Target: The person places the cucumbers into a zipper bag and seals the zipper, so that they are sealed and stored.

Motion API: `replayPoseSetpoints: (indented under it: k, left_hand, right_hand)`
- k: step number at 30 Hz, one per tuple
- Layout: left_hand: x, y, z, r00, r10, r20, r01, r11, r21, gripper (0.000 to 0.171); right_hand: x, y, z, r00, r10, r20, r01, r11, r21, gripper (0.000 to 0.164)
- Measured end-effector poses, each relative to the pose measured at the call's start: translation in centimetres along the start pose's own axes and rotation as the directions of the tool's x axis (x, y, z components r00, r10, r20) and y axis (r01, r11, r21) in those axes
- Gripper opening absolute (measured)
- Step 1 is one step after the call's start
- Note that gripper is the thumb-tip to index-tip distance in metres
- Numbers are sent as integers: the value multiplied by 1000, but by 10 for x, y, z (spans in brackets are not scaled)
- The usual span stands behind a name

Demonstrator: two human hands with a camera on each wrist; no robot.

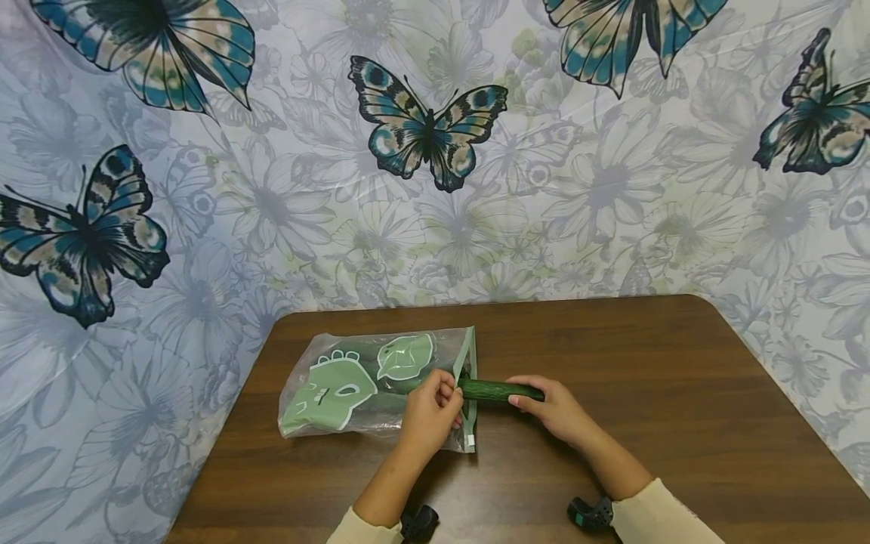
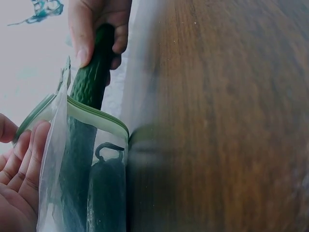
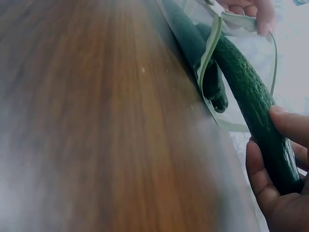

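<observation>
My right hand [image 1: 557,412] grips a dark green cucumber [image 1: 491,390] by its outer end, thumb on one side and fingers on the other. The cucumber's other end lies inside a clear zip bag [image 1: 340,397] with green cartoon prints. My left hand [image 1: 430,414] pinches the bag's rim at its open right side, holding the mouth apart. Inside the bag lies another cucumber [image 2: 107,193], its curled stem close to the opening in the left wrist view. The green zip strip [image 3: 208,53] curves round the mouth, beside the held cucumber.
The bag lies on a brown wooden table [image 1: 612,347] with rounded far corners. Behind the table hangs a cloth [image 1: 469,227] printed with butterflies and flowers. A white zip slider [image 1: 470,440] sits at the near end of the bag's mouth. Black cameras are strapped to both wrists.
</observation>
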State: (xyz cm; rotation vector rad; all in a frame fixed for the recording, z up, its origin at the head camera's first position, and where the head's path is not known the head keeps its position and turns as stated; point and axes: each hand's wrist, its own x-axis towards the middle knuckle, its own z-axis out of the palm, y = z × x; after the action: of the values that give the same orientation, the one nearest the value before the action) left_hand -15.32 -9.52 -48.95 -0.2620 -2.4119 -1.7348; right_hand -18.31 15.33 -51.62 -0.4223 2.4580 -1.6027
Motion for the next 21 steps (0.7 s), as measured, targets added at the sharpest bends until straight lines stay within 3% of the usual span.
replayPoseSetpoints:
  k: [6, 13, 16, 21]
  left_hand:
    - [0, -1, 1, 1000, -16, 2, 16, 999, 34, 5]
    - [0, 0, 0, 1000, -16, -1, 16, 999, 31, 6]
    - [0, 0, 0, 1000, -18, 0, 18, 1000, 16, 6]
    - [1, 0, 0, 1000, -24, 3, 24, 1000, 19, 7]
  right_hand:
    - [6, -2, 9, 1000, -10, -16, 11, 1000, 12, 40]
    - [8, -2, 15, 995, 86, -56, -78, 988, 130, 44]
    - [8, -1, 13, 995, 87, -38, -75, 965, 251, 43]
    - [7, 5, 7, 999, 44, 29, -52, 899, 435, 42]
